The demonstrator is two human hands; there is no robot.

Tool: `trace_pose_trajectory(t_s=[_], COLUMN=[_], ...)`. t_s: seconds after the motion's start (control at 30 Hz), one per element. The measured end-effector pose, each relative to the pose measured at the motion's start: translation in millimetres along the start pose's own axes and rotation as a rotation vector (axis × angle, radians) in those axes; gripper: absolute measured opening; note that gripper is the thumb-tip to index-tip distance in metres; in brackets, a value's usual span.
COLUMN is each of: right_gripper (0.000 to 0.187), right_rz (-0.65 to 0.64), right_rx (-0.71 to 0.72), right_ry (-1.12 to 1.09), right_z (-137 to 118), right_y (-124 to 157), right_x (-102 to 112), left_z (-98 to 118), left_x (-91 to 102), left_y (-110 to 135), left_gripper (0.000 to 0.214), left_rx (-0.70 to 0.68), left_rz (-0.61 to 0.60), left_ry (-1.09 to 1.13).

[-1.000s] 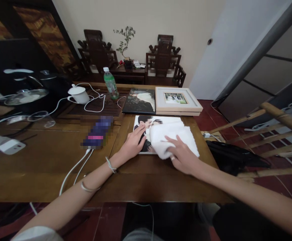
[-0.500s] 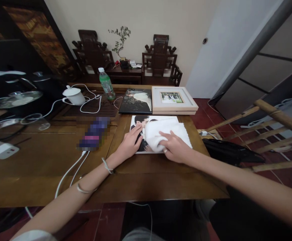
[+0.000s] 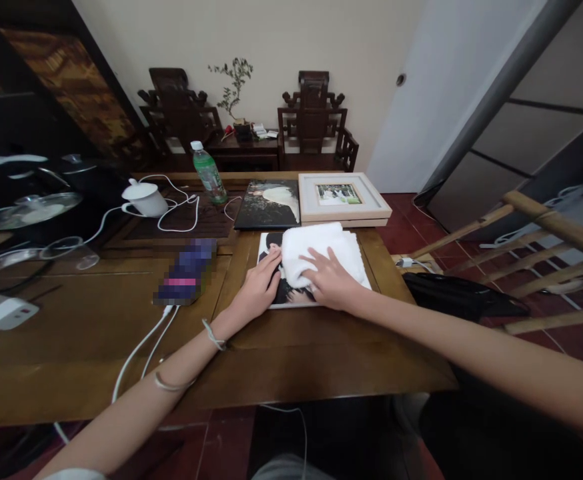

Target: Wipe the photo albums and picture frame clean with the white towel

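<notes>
A photo panel [image 3: 282, 292] with a pale edge lies flat on the wooden table in front of me. My left hand [image 3: 259, 285] rests flat on its left side, fingers stretched out. On the panel's upper and right part is a folded white towel [image 3: 316, 239], which hides much of the picture. My right hand [image 3: 335, 283] presses on the towel with its fingers spread over the near folds; the thumb is partly hidden.
Behind the panel lie a dark photo album [image 3: 270, 203] and a pale-framed picture [image 3: 379, 207]. Leftward are a blurred-out phone [image 3: 186, 272] with a white cable, a lidded white cup [image 3: 145, 199], a green-labelled bottle [image 3: 209, 175] and a clear plastic cup [image 3: 71, 252]. A wooden chair [image 3: 546, 227] stands right.
My right hand has slid the towel slightly left and away from me across the panel, and its fingers are more spread. My left hand stays on the panel's left side.
</notes>
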State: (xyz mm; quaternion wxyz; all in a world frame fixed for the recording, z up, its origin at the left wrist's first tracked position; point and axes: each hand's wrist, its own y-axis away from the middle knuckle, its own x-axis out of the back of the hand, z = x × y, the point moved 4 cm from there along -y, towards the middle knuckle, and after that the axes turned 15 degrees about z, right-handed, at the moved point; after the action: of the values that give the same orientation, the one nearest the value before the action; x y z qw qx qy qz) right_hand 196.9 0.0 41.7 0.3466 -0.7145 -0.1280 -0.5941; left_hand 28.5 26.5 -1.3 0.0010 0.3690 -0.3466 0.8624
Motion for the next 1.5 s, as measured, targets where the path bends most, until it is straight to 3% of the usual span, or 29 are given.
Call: trace_pose_trajectory(t_s=[0.2,0.33,0.5,0.63,0.73,0.83,0.9,1.1,1.27,1.4,1.5], right_gripper=[0.037,0.035,0.036,0.035,0.039,0.039,0.036,0.028,0.027,0.029,0.029], right_rz=[-0.106,-0.141,-0.062,-0.023,-0.009,0.004,-0.014,-0.042,-0.047,0.084,0.152], right_rx=[0.079,0.077,0.040,0.047,0.001,-0.017,0.043,0.353,0.412,0.254,0.086], right_ry=[-0.083,-0.194,-0.185,-0.047,0.009,0.024,0.013,-0.071,-0.137,-0.183,-0.136], right_z=[-42.0,-54.8,-22.9,14.0,24.6,14.6,-0.7,-44.3,-45.7,-14.6,17.8], right_y=[54.0,68.3,53.2,22.1,-6.5,-27.5,-32.1,-2.7,34.3,48.6,45.3], right_x=[23.5,35.0,30.1,14.9,4.9,-1.6,-4.9,-1.3,11.3,20.4,20.3], left_z=[0.9,2.8,2.3,2.1,5.8,9.8,10.0,2.4,6.1,8.8,7.9], left_x=[0.1,0.3,0.2,-0.4,3.3,14.3,21.9,26.7,19.3,10.2,5.9], left_y=[1.0,0.8,0.7,1.0,-1.0,-4.8,-6.3,-5.1,-4.0,-2.2,-1.4], left_gripper=[0.044,0.042,0.043,0.042,0.042,0.044,0.045,0.049,0.045,0.041,0.039], left_rx=[0.044,0.064,0.063,0.061,0.086,0.143,0.175,0.211,0.177,0.092,0.028], left_rz=[-0.009,-0.015,-0.016,-0.014,0.019,0.164,0.282,0.422,0.283,0.120,0.075], left_ry=[-0.014,-0.028,-0.022,-0.008,0.047,0.136,0.196,0.263,0.158,0.061,0.016])
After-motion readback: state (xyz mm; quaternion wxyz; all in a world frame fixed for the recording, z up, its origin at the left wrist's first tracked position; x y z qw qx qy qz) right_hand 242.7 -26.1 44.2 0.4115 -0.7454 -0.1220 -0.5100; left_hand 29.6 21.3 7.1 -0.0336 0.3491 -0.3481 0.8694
